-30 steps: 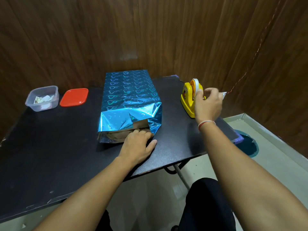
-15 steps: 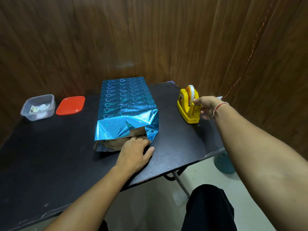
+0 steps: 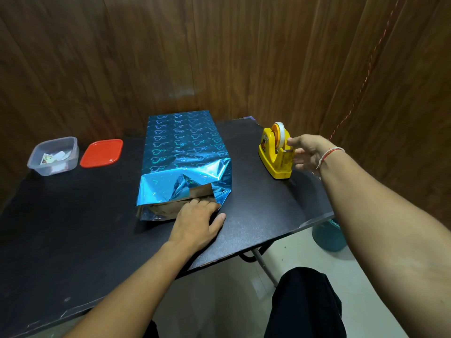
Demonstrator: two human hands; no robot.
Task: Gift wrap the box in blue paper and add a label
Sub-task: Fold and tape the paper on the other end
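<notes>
The box wrapped in shiny blue heart-patterned paper (image 3: 185,152) lies on the black table (image 3: 73,228). Its near end is partly folded, with the silver underside of the paper showing. My left hand (image 3: 197,223) lies flat on the table, its fingertips pressing the lower paper flap against the box's near end. A yellow tape dispenser (image 3: 275,152) with a white roll stands to the right of the box. My right hand (image 3: 307,152) is against the dispenser's right side, one fingertip on the roll and the others by the cutter. Any tape between the fingers is hidden.
A clear plastic tub (image 3: 53,156) holding small paper pieces stands at the far left, its red lid (image 3: 102,152) beside it. Wooden walls close in behind and to the right. A blue bucket (image 3: 329,236) stands on the floor under the table's right corner.
My right hand went from above the dispenser, pinching something small, down to the dispenser's right side. My left hand has stayed on the paper flap. The camera view has shifted.
</notes>
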